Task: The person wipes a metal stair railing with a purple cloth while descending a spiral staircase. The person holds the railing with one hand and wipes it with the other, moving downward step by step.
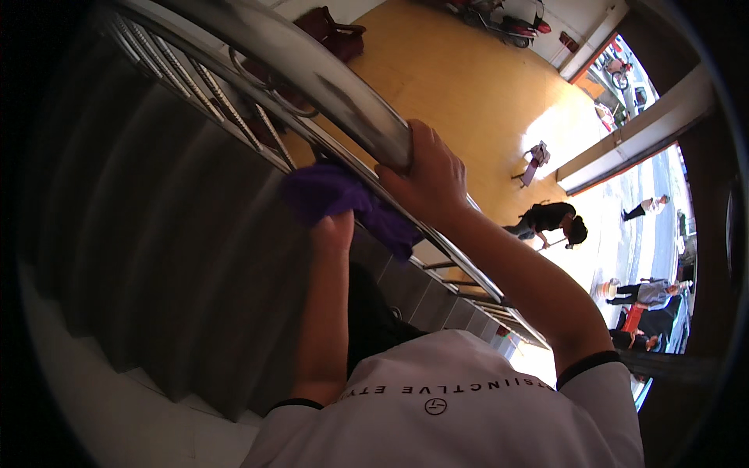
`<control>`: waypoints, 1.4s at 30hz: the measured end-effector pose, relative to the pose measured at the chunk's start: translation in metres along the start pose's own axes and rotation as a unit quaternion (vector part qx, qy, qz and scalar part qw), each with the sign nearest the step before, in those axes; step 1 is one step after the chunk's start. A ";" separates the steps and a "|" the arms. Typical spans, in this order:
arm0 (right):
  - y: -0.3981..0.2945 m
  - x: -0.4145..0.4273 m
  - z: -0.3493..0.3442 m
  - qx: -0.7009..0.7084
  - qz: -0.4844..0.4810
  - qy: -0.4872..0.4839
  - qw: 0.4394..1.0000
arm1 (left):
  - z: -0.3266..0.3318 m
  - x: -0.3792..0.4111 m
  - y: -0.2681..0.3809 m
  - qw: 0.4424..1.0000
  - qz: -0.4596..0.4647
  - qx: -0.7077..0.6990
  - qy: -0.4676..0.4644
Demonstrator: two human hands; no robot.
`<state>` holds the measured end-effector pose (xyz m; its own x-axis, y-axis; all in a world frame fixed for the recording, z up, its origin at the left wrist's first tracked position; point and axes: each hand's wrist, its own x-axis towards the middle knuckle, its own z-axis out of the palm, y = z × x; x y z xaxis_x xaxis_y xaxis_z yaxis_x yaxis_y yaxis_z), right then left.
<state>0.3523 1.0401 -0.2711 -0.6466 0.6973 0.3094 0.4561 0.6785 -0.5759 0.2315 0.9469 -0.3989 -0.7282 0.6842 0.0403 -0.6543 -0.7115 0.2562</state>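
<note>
A thick, shiny metal handrail [327, 76] runs down across the view from the upper left. Over its top curls my right hand [436, 172], gripping it. My left hand [336, 225] holds a purple cloth [333, 190] on the stair side of the railing, below the handrail. The cloth covers most of the fingers and blurs at its left end. Part of it lies against a thinner metal rail [363, 167], with a fold hanging down to the right. Twisted metal balusters [225, 108] stand along the railing farther up.
Dark stair steps [175, 234] fill the left side. Beyond the railing lies a yellowish floor [445, 64] with a dark red chair [336, 35] and a parked motor scooter [518, 26]. A person in dark clothes [550, 219] bends over a stick-like handle. Other people [649, 292] stand outside, by the street.
</note>
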 end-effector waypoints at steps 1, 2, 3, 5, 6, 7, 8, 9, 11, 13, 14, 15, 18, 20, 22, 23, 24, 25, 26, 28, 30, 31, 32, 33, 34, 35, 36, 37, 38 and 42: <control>-0.002 -0.003 0.000 0.002 -0.007 -0.005 1.000 | -0.004 0.001 0.006 0.996 0.025 0.065 -0.052; -0.004 -0.005 0.001 0.004 -0.005 -0.004 1.000 | -0.008 0.008 0.011 0.985 0.048 0.130 -0.105; -0.004 -0.004 0.002 0.002 -0.004 0.000 1.000 | -0.002 0.015 0.007 0.989 0.023 0.104 -0.103; -0.005 -0.001 0.004 0.002 -0.011 0.008 1.000 | 0.009 0.029 0.002 0.994 -0.020 0.057 -0.093; -0.013 -0.002 0.007 0.008 -0.026 0.007 1.000 | -0.014 0.052 0.003 0.984 -0.051 -0.142 -0.094; 0.001 0.000 0.005 -0.004 -0.010 0.017 1.000 | 0.021 0.048 -0.019 0.994 -0.054 -0.085 -0.035; 0.004 0.002 0.003 -0.007 -0.003 0.015 1.000 | 0.062 0.038 -0.025 0.998 -0.048 -0.016 0.024; 0.000 0.002 0.002 -0.007 -0.001 0.010 1.000 | 0.071 0.037 -0.034 0.998 -0.021 0.010 0.054; -0.005 0.000 0.002 -0.005 -0.002 -0.001 1.000 | 0.055 0.040 -0.048 0.995 0.042 0.042 0.083; -0.003 0.002 0.006 -0.010 0.001 0.003 1.000 | 0.029 0.047 -0.062 0.989 0.087 0.079 0.088; -0.002 -0.001 0.007 -0.002 -0.012 0.007 1.000 | 0.017 0.047 -0.065 0.986 0.098 0.099 0.092; -0.001 0.002 0.009 0.002 -0.023 0.014 1.000 | 0.007 0.052 -0.071 0.983 0.108 0.116 0.097; 0.005 0.000 0.012 0.010 -0.027 0.019 0.999 | -0.015 0.060 -0.083 0.973 0.110 0.169 0.107; 0.004 0.000 0.013 0.012 -0.021 0.014 1.000 | -0.026 0.063 -0.082 0.967 0.111 0.200 0.115; 0.003 0.002 0.014 0.015 -0.012 0.015 1.000 | -0.033 0.068 -0.083 0.962 0.109 0.220 0.116; 0.003 0.001 0.015 0.017 -0.007 0.015 1.000 | -0.037 0.069 -0.085 0.961 0.105 0.227 0.121; 0.005 0.000 0.017 -0.005 -0.002 0.017 1.000 | -0.043 0.069 -0.086 0.960 0.100 0.232 0.122; 0.000 0.002 0.017 -0.021 -0.007 0.021 1.000 | -0.046 0.071 -0.082 0.958 0.100 0.237 0.122; -0.004 0.002 0.018 -0.037 -0.013 0.025 0.999 | -0.050 0.067 -0.079 0.957 0.099 0.245 0.122; -0.001 -0.001 0.017 -0.042 0.002 0.009 0.999 | -0.062 0.065 -0.078 0.956 0.094 0.247 0.124; 0.004 -0.004 0.017 -0.038 0.011 0.007 0.999 | -0.078 0.064 -0.083 0.959 0.082 0.242 0.124; 0.004 -0.005 0.017 -0.037 0.014 0.013 0.999 | -0.092 0.064 -0.082 0.960 0.075 0.238 0.125; 0.004 -0.004 0.017 -0.038 0.022 0.021 0.999 | -0.106 0.065 -0.079 0.964 0.068 0.226 0.122; -0.010 -0.004 0.019 -0.018 0.004 0.012 1.000 | -0.139 0.064 -0.056 0.965 0.078 0.218 0.126; -0.021 -0.006 0.024 0.005 -0.009 -0.001 1.000 | -0.165 0.061 -0.030 0.968 0.093 0.192 0.130; -0.034 -0.008 0.028 0.029 -0.024 -0.017 0.999 | -0.191 0.059 0.011 0.973 0.106 0.161 0.126; 0.015 0.000 0.018 -0.024 0.028 0.019 0.999 | -0.111 0.069 -0.039 0.979 0.009 0.072 0.188; 0.033 -0.001 0.008 -0.041 0.045 0.035 0.998 | -0.015 0.061 -0.029 0.964 -0.029 0.001 0.265; 0.015 -0.002 0.012 -0.021 0.019 0.026 0.999 | -0.027 0.068 0.025 0.999 0.008 -0.027 0.030; 0.002 -0.003 0.013 0.009 0.009 0.008 1.000 | 0.052 0.104 0.112 0.980 0.179 0.052 0.069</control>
<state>0.3472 1.0369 -0.2830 -0.6290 0.7127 0.3105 0.4566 0.6619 -0.5944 0.0928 0.9471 -0.3162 -0.9327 0.3603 0.0159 -0.3327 -0.8766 0.3477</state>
